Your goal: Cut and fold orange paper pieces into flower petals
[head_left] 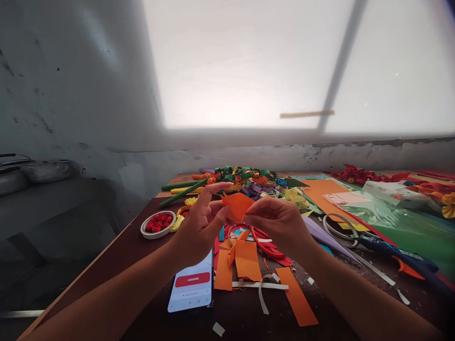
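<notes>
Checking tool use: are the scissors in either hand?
No, the scissors lie on the table, while both hands pinch orange paper.

Our left hand [199, 227] and right hand [280, 225] meet at centre frame, fingertips pinched together, forearms rising from the lower left and lower right corners.

Both forearms are seen bare to the elbow; no sleeves, rings or watch are worn on the left hand [199, 227] or right hand [280, 225].
</notes>
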A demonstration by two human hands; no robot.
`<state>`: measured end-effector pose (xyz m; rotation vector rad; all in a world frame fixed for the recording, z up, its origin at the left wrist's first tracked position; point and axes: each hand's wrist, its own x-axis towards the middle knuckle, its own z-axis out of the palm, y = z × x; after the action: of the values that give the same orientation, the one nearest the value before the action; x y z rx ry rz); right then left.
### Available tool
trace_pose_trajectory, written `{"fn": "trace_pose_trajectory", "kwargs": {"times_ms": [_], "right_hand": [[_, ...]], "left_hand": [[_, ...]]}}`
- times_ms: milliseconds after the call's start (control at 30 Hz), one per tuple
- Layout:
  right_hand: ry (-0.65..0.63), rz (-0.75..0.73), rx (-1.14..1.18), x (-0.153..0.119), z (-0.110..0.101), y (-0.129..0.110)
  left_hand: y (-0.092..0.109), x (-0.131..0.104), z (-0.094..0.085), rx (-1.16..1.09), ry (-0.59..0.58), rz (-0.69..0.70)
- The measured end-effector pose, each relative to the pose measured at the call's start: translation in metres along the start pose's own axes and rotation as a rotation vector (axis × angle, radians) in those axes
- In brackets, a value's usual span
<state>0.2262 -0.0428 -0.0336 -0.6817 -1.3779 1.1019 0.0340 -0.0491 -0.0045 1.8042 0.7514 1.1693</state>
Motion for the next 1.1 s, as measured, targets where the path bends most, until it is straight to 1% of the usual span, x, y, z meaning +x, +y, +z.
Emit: {"fn": "trace_pose_trajectory", "kwargs": {"times_ms": [167,333,433,533,667,800,867,933,1000,1067,1100], "right_hand": [[0.011,0.017,0.054,0.001,0.0,0.0],[0.042,0.056,-0.015,0.0,0.0,-0.003],[0.032,0.066,-0.011,0.0,0.0,-0.003],[0.014,0.057,0.009,0.0,0.0,-0.003],[0.019,0.044,0.016,0.001,0.0,-0.001],[0.041,0.056,-0.012,0.002,-0.001,0.0],[0.032,0.064,-0.008,0.001,-0.001,-0.001],[0.003,0.068,0.014,0.001,-0.001,-0.003],[-0.025,0.068,0.013,0.0,0.0,-0.004],[-0.031,0.057,-0.002,-0.001,0.002,-0.005],[-0.024,0.046,-0.002,-0.002,0.002,-0.005]], "left_hand": [[0.0,-0.001,0.001,0.027,-0.008,-0.012],[-0.002,-0.002,0.002,0.026,-0.047,-0.019],[-0.005,-0.002,0.004,0.041,-0.041,-0.003],[-0.007,-0.002,0.006,0.004,-0.024,-0.008],[-0.005,-0.001,0.01,-0.046,-0.014,-0.032],[-0.003,-0.001,0.011,-0.089,-0.027,-0.051],[-0.004,-0.001,0.011,-0.086,-0.032,-0.05],[-0.007,-0.002,0.01,-0.086,-0.014,-0.032],[-0.009,-0.002,0.008,-0.084,0.035,-0.009],[-0.01,-0.001,0.007,-0.063,0.093,-0.003],[-0.01,0.0,0.007,-0.046,0.104,-0.013]]}}
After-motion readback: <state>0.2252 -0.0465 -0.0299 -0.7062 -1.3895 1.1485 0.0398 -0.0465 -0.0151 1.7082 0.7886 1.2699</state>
